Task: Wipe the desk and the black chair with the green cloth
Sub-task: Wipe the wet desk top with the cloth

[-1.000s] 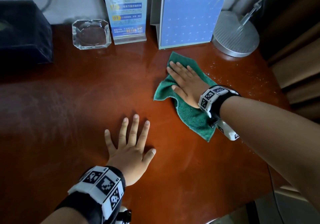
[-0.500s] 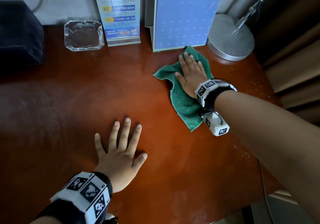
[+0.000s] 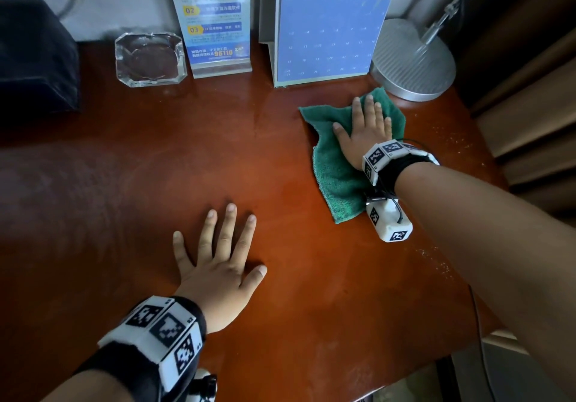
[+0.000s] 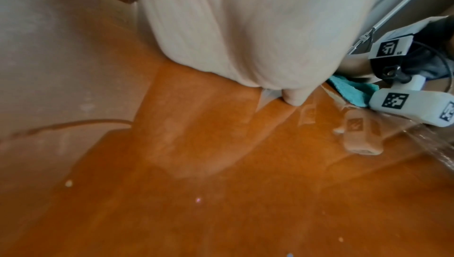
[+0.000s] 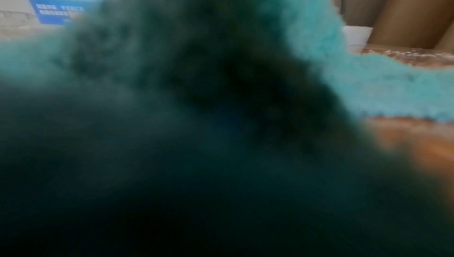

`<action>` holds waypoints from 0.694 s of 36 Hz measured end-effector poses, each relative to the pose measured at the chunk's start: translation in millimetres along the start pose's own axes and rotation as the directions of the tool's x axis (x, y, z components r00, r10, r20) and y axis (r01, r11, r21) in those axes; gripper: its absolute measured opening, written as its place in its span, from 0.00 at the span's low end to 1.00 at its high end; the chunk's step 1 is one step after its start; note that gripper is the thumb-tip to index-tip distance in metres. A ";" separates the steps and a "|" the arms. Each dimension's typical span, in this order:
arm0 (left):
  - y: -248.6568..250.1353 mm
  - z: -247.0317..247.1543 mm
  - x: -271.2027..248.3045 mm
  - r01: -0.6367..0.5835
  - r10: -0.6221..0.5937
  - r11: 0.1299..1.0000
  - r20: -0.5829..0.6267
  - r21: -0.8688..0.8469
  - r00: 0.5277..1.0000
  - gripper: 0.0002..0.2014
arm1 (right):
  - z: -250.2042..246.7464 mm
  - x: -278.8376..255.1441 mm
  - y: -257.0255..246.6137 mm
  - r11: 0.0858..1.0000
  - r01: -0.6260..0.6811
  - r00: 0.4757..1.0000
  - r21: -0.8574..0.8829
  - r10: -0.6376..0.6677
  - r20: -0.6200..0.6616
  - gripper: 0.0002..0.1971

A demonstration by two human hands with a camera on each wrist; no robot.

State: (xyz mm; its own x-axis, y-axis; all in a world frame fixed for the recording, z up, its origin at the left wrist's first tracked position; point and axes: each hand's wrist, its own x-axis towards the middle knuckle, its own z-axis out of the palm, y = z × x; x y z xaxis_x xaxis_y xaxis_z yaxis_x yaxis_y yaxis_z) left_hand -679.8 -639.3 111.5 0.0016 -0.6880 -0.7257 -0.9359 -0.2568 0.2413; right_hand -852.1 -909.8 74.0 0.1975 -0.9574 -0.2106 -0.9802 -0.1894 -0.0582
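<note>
Two hands down on the table [image 3: 156, 168], both flat. For the right hand [image 3: 364, 133]: fingers straight, slightly spread, palm pressing the green cloth [image 3: 336, 183] onto the wood. No curl, no pinch.

The cloth is at the far right of the table, rumpled. Its long axis runs from the fingertips back under the wrist toward the near edge. Its far corner is just beside the round lamp base [image 3: 414, 65]; can't tell if they touch.

For the left hand [image 3: 218, 264]: fingers splayed on bare wood near the middle, well apart from the cloth, holding nothing. Reads as a brace.

Key relation: pale specks [image 3: 438, 263] lie right of the cloth, toward the table's right edge. My guess is the next stroke goes rightward and nearward. The right hand is clearly the nearer one.

Back row, right to left: calendar [image 3: 327, 31], leaflet stand [image 3: 218, 18], glass ashtray [image 3: 149, 59], dark box [image 3: 34, 59]. Risk on far strokes: bumping the calendar foot or lamp base.

Right wrist view is blurred green pile, no extra info. The black chair is not in view, so I judge this as the table half.
</note>
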 end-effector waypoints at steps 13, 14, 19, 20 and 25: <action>3.5 -1.0 1.2 0.038 -0.039 0.999 0.025 0.026 0.999 0.33 | 6.0 -35.4 22.8 0.990 -0.143 0.989 -0.012 0.143 -0.022 0.36; 3.4 -1.0 1.2 0.036 -0.037 0.999 0.022 0.028 0.999 0.33 | 6.7 -39.7 24.0 0.988 -0.154 0.988 -0.011 0.153 -0.023 0.36; 2.4 -0.2 1.6 0.025 -0.025 0.999 0.011 0.025 1.000 0.34 | 11.1 -58.4 29.6 0.980 -0.199 0.979 -0.015 0.198 -0.040 0.36; 2.3 -0.5 1.3 0.021 -0.022 0.999 0.010 0.024 1.000 0.34 | 11.9 -62.2 30.4 0.978 -0.208 0.977 -0.011 0.208 -0.041 0.36; 1.4 -1.1 0.5 0.004 -0.004 1.000 0.003 0.018 1.000 0.33 | 18.0 -82.5 36.0 0.969 -0.246 0.968 -0.013 0.245 -0.059 0.36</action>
State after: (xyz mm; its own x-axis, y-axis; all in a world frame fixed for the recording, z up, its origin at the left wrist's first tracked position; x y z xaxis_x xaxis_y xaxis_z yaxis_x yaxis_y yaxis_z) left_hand -680.8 -640.8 112.1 0.0048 -0.6850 -0.7285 -0.9422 -0.2473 0.2263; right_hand -903.4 -833.8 71.8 -0.0501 -0.9858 -0.1601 -0.9987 0.0495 0.0077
